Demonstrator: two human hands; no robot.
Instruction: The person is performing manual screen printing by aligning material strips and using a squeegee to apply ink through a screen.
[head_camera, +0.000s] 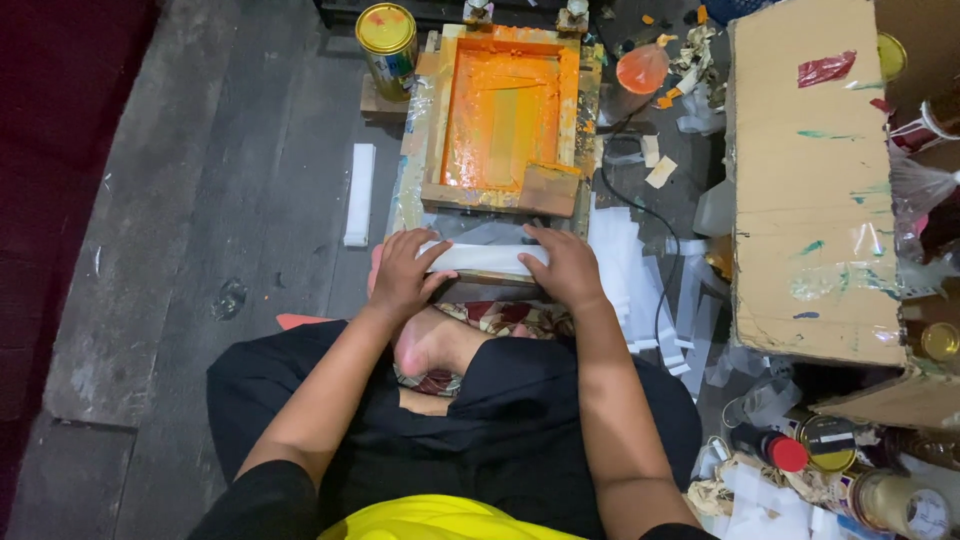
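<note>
- Nearest, the left hand (403, 272) curls its fingers around the left end of a white strip stack (485, 258), thumb over the top.
- The right hand (566, 266) lies flatter on the stack's right end, fingers close together and pressing down.
- The stack lies crosswise between both hands, just near of the printing frame.
- Beyond it, the wooden screen frame (505, 115) is coated in orange ink.
- Farthest left stands a yellow-lidded can (387, 40).
</note>
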